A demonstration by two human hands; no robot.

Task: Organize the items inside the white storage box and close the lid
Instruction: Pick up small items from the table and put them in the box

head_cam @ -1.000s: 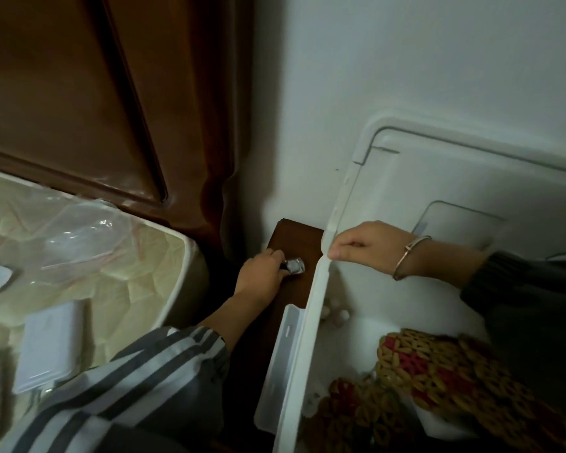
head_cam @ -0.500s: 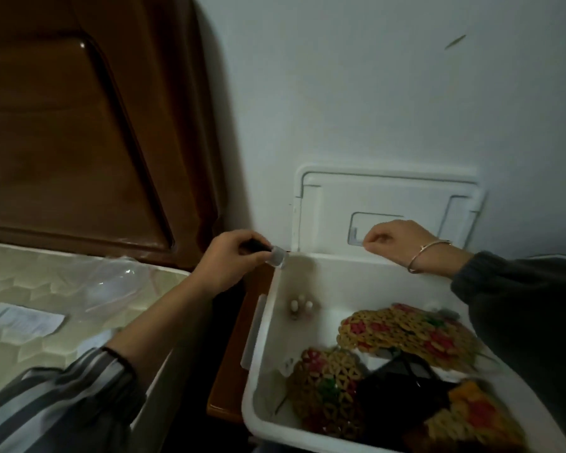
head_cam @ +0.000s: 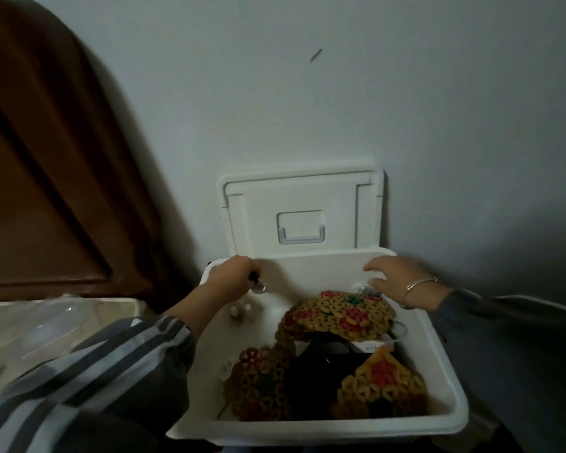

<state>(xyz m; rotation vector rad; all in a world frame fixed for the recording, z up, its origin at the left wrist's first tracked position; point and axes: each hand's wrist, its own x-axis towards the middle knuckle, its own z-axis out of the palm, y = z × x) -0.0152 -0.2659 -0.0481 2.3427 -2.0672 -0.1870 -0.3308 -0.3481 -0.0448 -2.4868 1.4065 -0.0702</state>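
Pale wall (head_cam: 340,93) fills the background, with a dark wooden headboard (head_cam: 46,158) at the left. Against the wall the lid (head_cam: 303,212) of the white storage box (head_cam: 340,426) is seen raised upright. The left hand (head_cam: 231,277) is closed over the box's rear left corner, and a small dark bottle with a silvery cap (head_cam: 258,286) is pinched in its fingers, just above two tiny white bottles (head_cam: 241,310) lying on the box floor. The right hand (head_cam: 396,277) is held loosely open at the rear right rim, nothing gripped; a bracelet (head_cam: 420,284) is worn on its wrist. Woven beaded mats (head_cam: 339,313) and a black item (head_cam: 311,377) are piled inside the box, in front of both hands.
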